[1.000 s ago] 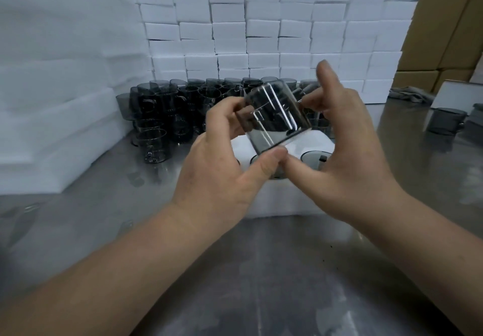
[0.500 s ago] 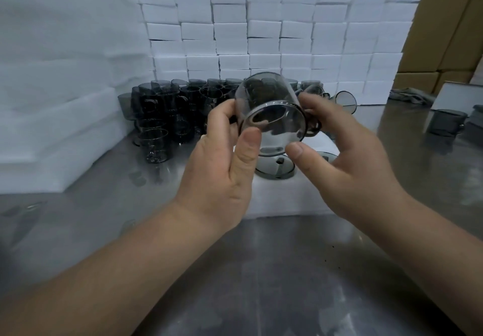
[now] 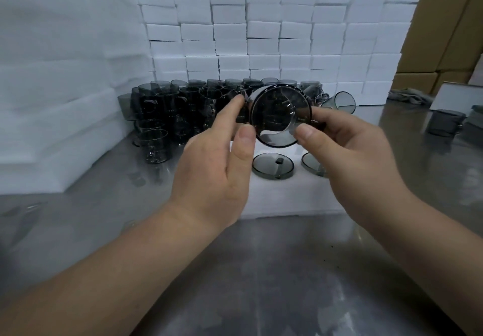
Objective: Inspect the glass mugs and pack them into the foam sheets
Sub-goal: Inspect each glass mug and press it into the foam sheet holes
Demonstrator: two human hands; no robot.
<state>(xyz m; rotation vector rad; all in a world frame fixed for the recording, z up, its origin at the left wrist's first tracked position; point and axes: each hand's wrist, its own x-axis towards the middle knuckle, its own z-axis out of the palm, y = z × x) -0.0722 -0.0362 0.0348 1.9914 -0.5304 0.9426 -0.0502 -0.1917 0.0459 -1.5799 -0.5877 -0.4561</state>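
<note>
I hold a smoky grey glass mug (image 3: 277, 116) up in front of me, its round end turned toward the camera. My left hand (image 3: 222, 163) pinches its left rim with thumb and fingers. My right hand (image 3: 350, 152) grips its right side, where the handle is hidden behind the fingers. Below the mug lies a white foam sheet (image 3: 282, 194) with two grey mugs (image 3: 273, 165) sunk into its holes, the right one partly behind my right hand. A crowd of stacked grey mugs (image 3: 167, 116) stands at the back left of the steel table (image 3: 261, 283).
A wall of white foam blocks (image 3: 274, 35) runs along the back, and a tall foam pile (image 3: 57, 79) fills the left. One mug (image 3: 339, 101) lies tipped behind my hands. Another mug (image 3: 444, 125) and a white box (image 3: 454, 95) sit at the right. Cardboard cartons (image 3: 444, 22) rise behind.
Both hands have turned the mug from side-on to end-on toward me. My right hand's fingers shifted from the top of the mug down to its right side.
</note>
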